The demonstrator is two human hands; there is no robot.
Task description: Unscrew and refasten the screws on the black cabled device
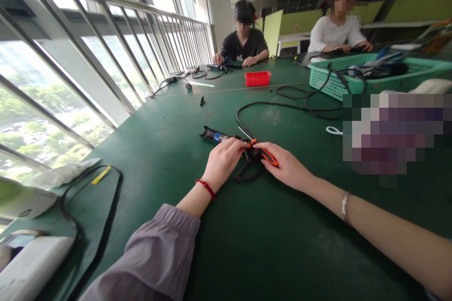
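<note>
An opened black handheld appliance (211, 134) lies on the green table, with a blue part inside its tube and thin coloured wires bared at its near end. My left hand (226, 157) has its fingers closed on that wired end. In my right hand (287, 167) is an orange-and-black screwdriver (270, 156), its thin metal shaft slanting up and left past the appliance. Both sets of fingertips nearly meet over the wires, so the exact contact there is hidden. A black power cord (243, 109) curves away from the appliance to the right.
A red tray (257, 78) stands farther back. At right is a green basket (326, 82) with cables. A small black piece (202, 100) lies left of centre. A strap (115, 207) and white box (38, 263) are near left. Two people sit across the table.
</note>
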